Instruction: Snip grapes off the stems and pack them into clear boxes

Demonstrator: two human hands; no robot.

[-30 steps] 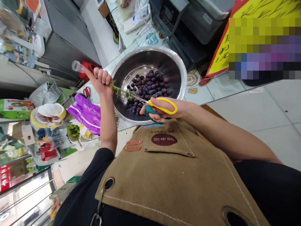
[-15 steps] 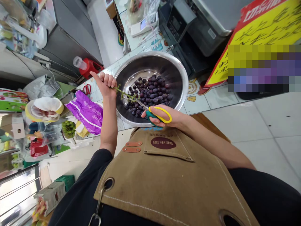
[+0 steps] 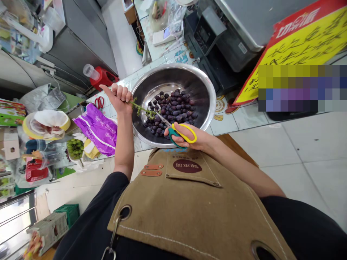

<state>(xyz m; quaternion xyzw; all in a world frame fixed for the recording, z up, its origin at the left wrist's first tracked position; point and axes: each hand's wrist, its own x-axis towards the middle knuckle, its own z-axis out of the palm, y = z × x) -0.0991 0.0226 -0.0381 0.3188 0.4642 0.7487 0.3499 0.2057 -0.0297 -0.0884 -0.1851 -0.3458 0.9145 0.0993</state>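
My left hand (image 3: 120, 98) is closed around the end of a green grape stem (image 3: 143, 110), its thumb sticking out. The stem reaches over a large stainless steel bowl (image 3: 208, 86) and looks mostly bare. In my right hand (image 3: 189, 137) is a pair of scissors (image 3: 187, 132) with one yellow and one green handle loop. Their blades point at the stem's far end; whether they touch it I cannot tell. Dark purple grapes (image 3: 177, 106) lie in a heap in the bowl, below the stem and blades.
A purple bag (image 3: 97, 129), red-handled scissors (image 3: 99, 102) and green grapes (image 3: 75, 148) lie left of the bowl. Beyond it stands a red jug (image 3: 103, 77). A dark machine (image 3: 207, 32) and a yellow sign (image 3: 287, 50) are on the right.
The view has shifted slightly. My left hand still grips the stem and my right hand still holds the scissors, their blades at the stem's far end.
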